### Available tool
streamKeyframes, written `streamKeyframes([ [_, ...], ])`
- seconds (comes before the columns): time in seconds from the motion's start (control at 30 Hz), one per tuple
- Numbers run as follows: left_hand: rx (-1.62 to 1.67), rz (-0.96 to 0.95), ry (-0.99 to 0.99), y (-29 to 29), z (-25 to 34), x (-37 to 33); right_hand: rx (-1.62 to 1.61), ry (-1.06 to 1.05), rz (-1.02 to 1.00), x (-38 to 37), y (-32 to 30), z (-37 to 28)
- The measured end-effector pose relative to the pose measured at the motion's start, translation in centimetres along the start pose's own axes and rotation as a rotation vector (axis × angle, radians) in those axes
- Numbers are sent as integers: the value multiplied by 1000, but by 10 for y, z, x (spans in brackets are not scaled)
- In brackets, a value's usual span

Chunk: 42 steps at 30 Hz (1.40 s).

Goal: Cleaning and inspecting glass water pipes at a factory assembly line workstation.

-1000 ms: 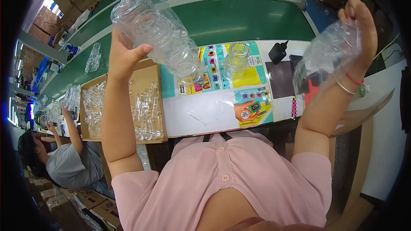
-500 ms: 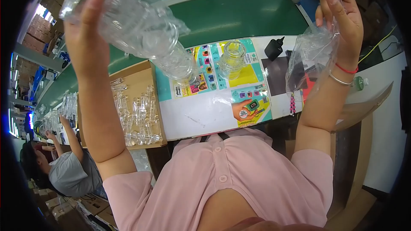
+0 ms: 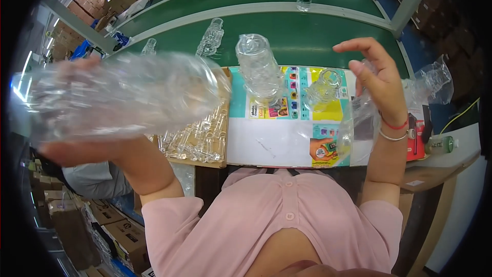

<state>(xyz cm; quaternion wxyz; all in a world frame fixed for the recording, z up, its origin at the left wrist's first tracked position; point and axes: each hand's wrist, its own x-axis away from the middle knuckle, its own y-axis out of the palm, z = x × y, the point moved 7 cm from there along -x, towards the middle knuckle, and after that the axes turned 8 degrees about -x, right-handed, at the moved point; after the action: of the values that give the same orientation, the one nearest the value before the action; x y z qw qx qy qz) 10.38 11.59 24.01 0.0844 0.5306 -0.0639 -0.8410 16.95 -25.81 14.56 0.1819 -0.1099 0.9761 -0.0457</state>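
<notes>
Left grip (image 3: 84,150) clasps a long, transparent, blurred bundle (image 3: 138,92); whether right grip (image 3: 382,84) holds anything is unclear.

A person's blurred left hand (image 3: 84,151) grips a large clear plastic bundle (image 3: 133,97) near a cardboard tray (image 3: 210,163) of clear pieces (image 3: 205,141); the right hand (image 3: 382,79), fingers bent, is raised beside clear vessels (image 3: 259,69) on a printed sheet (image 3: 328,113).

The raised right hand (image 3: 382,83) curls its fingers (image 3: 361,44) loosely.
</notes>
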Motion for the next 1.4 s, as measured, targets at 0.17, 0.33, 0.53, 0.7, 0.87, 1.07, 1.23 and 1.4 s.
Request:
streamKeyframes([
  [0.17, -20, -219, -401, 35, -76, 111, 137, 12, -129, -9, 32, 14],
  [0.33, -305, -396, -776, 37, -134, 199, 157, 59, -259, -6, 68, 22],
  [0.53, -71, -500, -966, 57, -147, 228, 218, -40, -344, 10, 115, 53],
  [0.7, -122, -625, -829, 56, -148, 227, 251, 88, -438, 15, 143, 87],
  [0.87, -290, -672, -739, 52, -139, 216, -168, -111, -97, -1, 122, 60],
  [1.07, -258, -680, -846, 52, -146, 239, -413, -324, 61, -18, 29, -8],
  [1.23, -295, -672, -922, 53, -147, 239, -399, -447, 235, -8, -108, -9],
  [1.4, -315, -706, -881, 52, -147, 241, 499, -551, 444, 35, -114, -25],
])
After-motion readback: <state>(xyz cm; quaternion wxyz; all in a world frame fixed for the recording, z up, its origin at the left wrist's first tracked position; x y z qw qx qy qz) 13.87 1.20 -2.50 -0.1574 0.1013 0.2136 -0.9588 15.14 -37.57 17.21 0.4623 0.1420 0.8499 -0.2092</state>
